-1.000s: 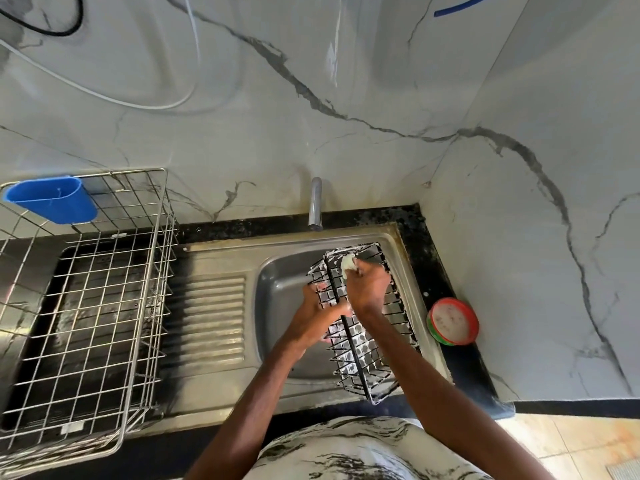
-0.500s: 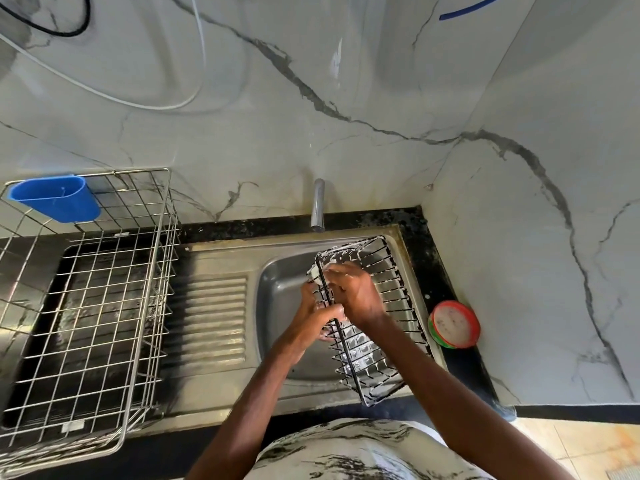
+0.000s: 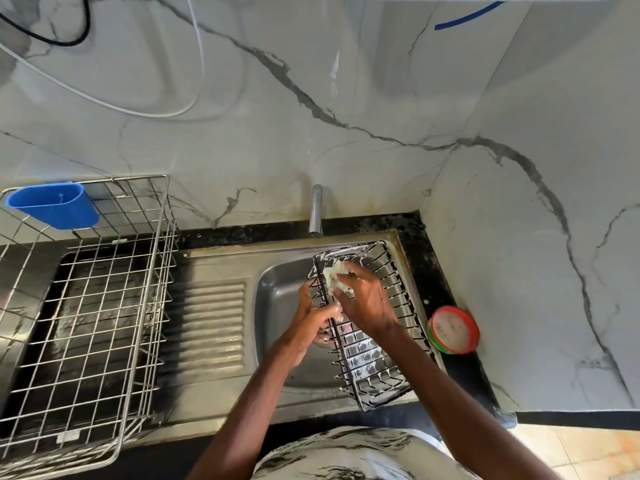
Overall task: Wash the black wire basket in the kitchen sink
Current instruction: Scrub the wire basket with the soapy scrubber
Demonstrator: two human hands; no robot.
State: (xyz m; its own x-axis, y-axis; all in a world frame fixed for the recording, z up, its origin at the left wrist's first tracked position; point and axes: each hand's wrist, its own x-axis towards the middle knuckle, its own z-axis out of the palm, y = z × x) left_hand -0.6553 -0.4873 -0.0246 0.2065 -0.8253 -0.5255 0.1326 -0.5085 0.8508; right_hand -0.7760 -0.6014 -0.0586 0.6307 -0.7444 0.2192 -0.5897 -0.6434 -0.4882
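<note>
Mid-scrub I'd say: left hand (image 3: 320, 318) grips the black wire basket (image 3: 377, 362), right hand (image 3: 367, 299) just beyond clutches a soapy sponge (image 3: 336, 277); rinse not done yet.

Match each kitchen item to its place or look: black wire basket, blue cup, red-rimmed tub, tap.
Items:
1. black wire basket
2. blue cup
3. red-rimmed tub
4. tap

Descriptions:
A. hung on the silver rack
B. on the black counter, right of the basin
C. tilted over the sink, soapy
D. plain grey metal

Pairs: 1-C, 2-A, 3-B, 4-D
</note>
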